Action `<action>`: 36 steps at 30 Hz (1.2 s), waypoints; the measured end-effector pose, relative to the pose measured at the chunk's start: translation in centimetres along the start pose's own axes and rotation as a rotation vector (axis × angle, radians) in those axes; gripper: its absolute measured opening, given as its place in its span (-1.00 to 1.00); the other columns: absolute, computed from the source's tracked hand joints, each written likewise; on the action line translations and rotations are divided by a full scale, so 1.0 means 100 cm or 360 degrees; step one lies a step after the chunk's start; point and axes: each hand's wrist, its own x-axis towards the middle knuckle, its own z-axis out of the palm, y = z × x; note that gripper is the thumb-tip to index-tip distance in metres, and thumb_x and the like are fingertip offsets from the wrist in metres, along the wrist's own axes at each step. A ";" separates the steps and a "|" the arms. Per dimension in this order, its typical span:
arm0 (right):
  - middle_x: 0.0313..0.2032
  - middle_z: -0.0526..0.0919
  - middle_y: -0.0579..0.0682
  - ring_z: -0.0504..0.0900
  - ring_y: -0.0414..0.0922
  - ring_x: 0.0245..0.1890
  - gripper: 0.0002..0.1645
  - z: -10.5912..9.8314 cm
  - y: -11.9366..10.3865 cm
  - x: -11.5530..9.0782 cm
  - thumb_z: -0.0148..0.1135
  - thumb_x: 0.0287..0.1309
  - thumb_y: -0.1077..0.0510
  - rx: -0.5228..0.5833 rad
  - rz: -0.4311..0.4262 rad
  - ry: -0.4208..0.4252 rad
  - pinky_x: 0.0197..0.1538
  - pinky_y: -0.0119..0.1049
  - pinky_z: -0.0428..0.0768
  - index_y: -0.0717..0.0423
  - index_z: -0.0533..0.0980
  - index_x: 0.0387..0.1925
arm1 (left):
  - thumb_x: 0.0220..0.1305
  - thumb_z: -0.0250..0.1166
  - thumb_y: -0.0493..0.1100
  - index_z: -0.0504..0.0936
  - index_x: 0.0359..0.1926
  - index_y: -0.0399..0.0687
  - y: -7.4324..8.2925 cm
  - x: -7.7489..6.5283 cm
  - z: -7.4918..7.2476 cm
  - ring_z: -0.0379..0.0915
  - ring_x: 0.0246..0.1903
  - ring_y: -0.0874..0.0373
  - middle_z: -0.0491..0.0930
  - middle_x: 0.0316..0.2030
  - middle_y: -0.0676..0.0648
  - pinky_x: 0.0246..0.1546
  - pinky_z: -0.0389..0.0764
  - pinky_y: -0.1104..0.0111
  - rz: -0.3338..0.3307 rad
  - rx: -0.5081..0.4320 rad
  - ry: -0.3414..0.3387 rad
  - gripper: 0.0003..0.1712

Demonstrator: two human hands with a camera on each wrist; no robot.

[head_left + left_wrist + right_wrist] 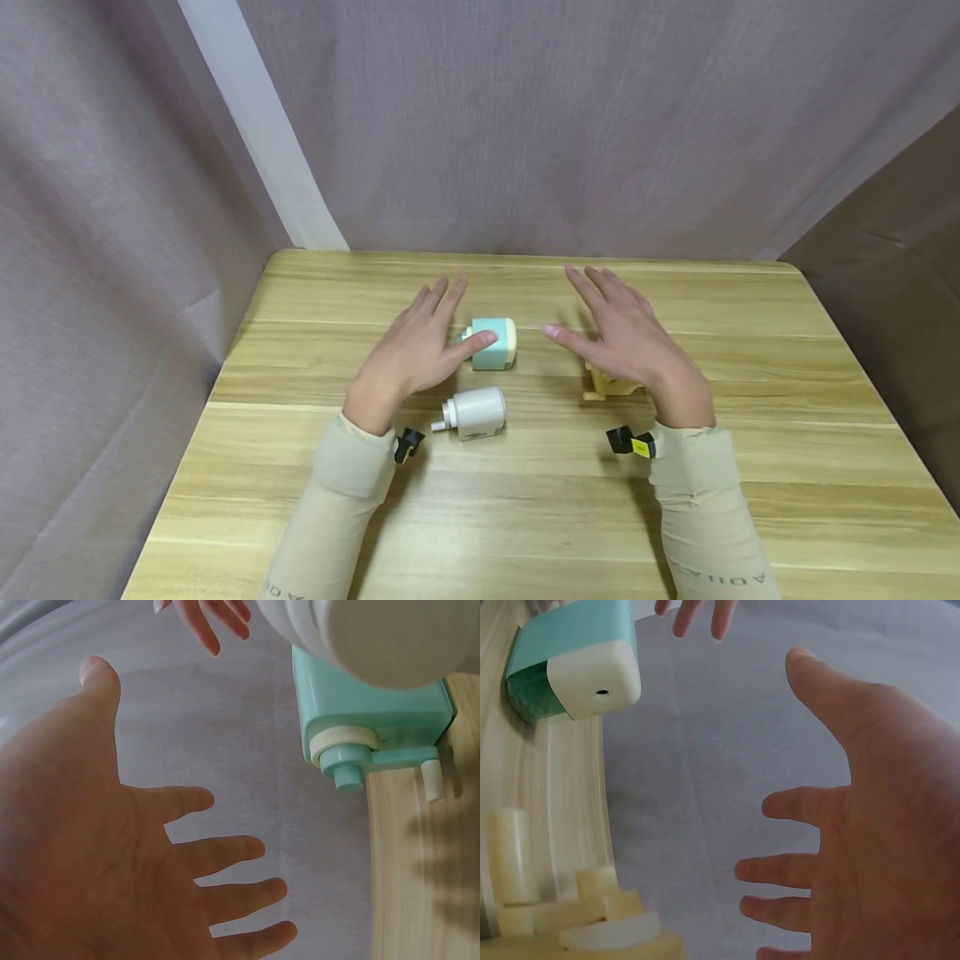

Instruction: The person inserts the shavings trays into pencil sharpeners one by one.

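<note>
My left hand, fingers spread and straight, hovers beside a teal hand-crank pencil sharpener; its thumb overlaps the sharpener in the head view. Nearer to me a white pencil sharpener lies with its crank end pointing left. Over on the right, my right hand is held above a yellow pencil sharpener, hiding most of it. Both palms hold nothing. The left wrist view shows the teal sharpener's crank, while the right wrist view shows its cream front with a pencil hole.
The sharpeners stand on a wood-grain table with rounded far corners. Grey-mauve curtain cloth hangs behind and at the left, with a pale strip running down it. Darker brown cloth is at the right.
</note>
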 end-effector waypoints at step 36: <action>0.11 0.54 0.42 0.56 0.29 -0.01 -0.24 -0.042 0.075 -0.044 -0.10 0.56 -0.23 0.0159 0.0231 0.0089 -0.04 0.33 0.52 0.34 0.33 0.36 | 0.36 0.07 0.48 0.14 0.58 0.08 0.131 0.023 0.068 0.22 0.40 0.05 0.32 0.45 -0.07 0.37 0.42 0.11 0.0438 0.0100 -0.0017 -0.03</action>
